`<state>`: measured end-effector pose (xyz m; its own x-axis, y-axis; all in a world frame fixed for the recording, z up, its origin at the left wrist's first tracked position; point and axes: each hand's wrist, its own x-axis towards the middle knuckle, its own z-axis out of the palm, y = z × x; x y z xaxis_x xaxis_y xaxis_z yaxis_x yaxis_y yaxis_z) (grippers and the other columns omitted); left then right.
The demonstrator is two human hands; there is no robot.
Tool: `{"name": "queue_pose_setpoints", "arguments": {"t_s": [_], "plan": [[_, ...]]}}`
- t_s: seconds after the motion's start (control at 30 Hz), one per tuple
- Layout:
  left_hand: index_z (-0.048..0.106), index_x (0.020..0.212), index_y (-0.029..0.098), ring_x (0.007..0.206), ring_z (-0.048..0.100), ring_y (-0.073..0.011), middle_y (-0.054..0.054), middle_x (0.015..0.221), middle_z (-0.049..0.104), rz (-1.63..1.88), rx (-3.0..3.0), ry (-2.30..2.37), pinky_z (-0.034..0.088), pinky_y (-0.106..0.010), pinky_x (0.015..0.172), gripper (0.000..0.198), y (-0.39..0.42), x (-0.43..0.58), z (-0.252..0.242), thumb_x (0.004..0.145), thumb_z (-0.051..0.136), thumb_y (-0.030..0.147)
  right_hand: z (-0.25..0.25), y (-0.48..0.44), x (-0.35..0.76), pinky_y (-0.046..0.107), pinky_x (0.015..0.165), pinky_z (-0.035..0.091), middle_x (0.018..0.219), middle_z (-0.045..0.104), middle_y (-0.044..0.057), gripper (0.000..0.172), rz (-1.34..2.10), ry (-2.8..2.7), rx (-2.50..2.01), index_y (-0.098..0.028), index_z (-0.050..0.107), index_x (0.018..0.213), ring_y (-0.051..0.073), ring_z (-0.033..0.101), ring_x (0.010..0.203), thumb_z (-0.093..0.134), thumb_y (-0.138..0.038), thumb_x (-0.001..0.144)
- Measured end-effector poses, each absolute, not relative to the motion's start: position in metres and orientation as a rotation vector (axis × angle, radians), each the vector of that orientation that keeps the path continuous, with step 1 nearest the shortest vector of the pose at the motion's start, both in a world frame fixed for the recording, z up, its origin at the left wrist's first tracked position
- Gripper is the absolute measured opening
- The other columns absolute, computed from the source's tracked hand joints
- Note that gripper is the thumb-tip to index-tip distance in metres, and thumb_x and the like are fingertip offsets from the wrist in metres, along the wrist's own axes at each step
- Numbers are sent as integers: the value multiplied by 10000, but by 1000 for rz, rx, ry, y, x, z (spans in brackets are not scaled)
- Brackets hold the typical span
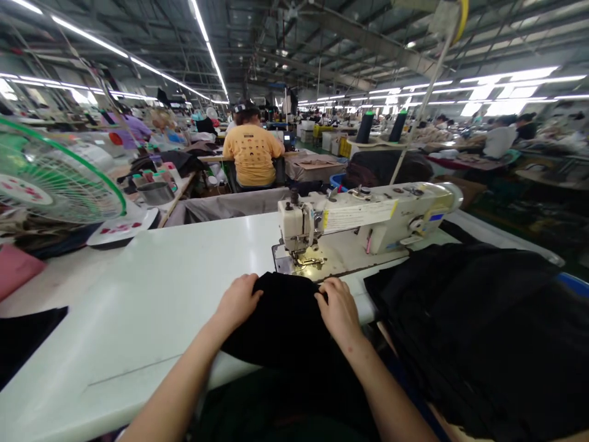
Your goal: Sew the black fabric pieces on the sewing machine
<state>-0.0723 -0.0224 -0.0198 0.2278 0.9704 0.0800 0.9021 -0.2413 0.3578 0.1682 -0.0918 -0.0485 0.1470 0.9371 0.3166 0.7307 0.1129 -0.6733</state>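
Note:
A piece of black fabric (289,313) lies over the near edge of the white sewing table, its far edge just in front of the sewing machine (294,227). My left hand (238,299) grips the fabric's far left corner, thumb on top and fingers curled over the edge. At the far right corner my right hand (338,304) pinches the same cloth. Both hands are apart from the lit needle area (310,261), which sits a little beyond the fabric. The lower part of the cloth hangs toward my lap and merges with dark clothing.
A big pile of black fabric (478,325) stands to the right. The white tabletop (179,276) stretches left, with another black piece (27,337) at its left edge. A green fan (55,178) is at the left. Ahead sits a person in a yellow shirt (253,153).

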Motion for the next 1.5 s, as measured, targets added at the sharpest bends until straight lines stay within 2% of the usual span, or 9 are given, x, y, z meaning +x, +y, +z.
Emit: {"name": "queue_pose_setpoints", "arguments": {"t_s": [0.13,0.27,0.37,0.47,0.57,0.7,0.93,1.27,1.5], "plan": [[538,912,201,926,641,-302,-140,943,651,612,2258,1782,511,-448,877,125,-43,-68,-25,872,423,228,-60,-92,168,484,1025,441,1130,640,121,102,371,-1506,-1543,-233,605,770,307,562,1130,584,-161,838],[562,900,223,885,644,-290,-95,897,653,1022,1994,1733,534,-449,859,241,-65,-75,-22,873,452,437,-68,-90,169,481,1054,427,1244,637,146,117,482,-1329,-1452,-217,604,761,310,565,1201,576,-281,855],[619,813,237,952,658,-304,-83,971,695,1219,1695,1623,523,-466,932,286,-79,-86,-12,759,608,517,-67,-86,170,389,823,546,962,724,102,234,635,-1242,-1385,-206,623,740,264,676,912,599,-415,842],[713,860,234,1177,611,-342,-91,1249,679,1179,1504,1481,423,-483,1100,330,-89,-95,4,687,720,515,-58,-83,171,308,588,518,655,666,24,271,763,-1193,-1324,-193,658,729,206,633,626,648,-455,800],[760,1017,254,1274,562,-364,-82,1342,654,997,1364,1352,382,-489,1144,440,-98,-98,18,653,805,497,-44,-85,172,316,675,530,722,686,30,224,779,-1138,-1269,-190,682,779,210,648,702,682,-414,771],[751,1110,244,1063,686,-345,-96,1117,758,916,1133,1215,507,-494,1016,475,-101,-94,27,728,771,527,-26,-91,174,332,814,530,860,722,46,203,802,-1121,-1196,-208,702,842,230,672,860,698,-395,764],[804,827,264,983,675,-267,-50,980,754,1454,1580,1470,516,-382,971,214,-104,-78,31,751,736,452,-19,-101,171,292,662,503,696,674,17,317,869,-1057,-1232,-190,707,779,197,625,696,748,-503,748],[797,985,273,1117,643,-244,-42,1218,706,1423,1389,1393,462,-349,1013,284,-114,-87,33,908,602,466,-28,-111,179,344,814,547,1099,718,99,308,700,-1068,-1313,-198,761,827,249,685,940,774,-490,729],[805,791,244,986,671,-217,-38,998,763,1493,1261,1410,507,-298,916,178,-114,-89,35,786,748,412,-22,-114,181,355,864,562,1051,735,78,252,692,-1078,-1298,-222,765,814,247,696,967,779,-460,729]]}}
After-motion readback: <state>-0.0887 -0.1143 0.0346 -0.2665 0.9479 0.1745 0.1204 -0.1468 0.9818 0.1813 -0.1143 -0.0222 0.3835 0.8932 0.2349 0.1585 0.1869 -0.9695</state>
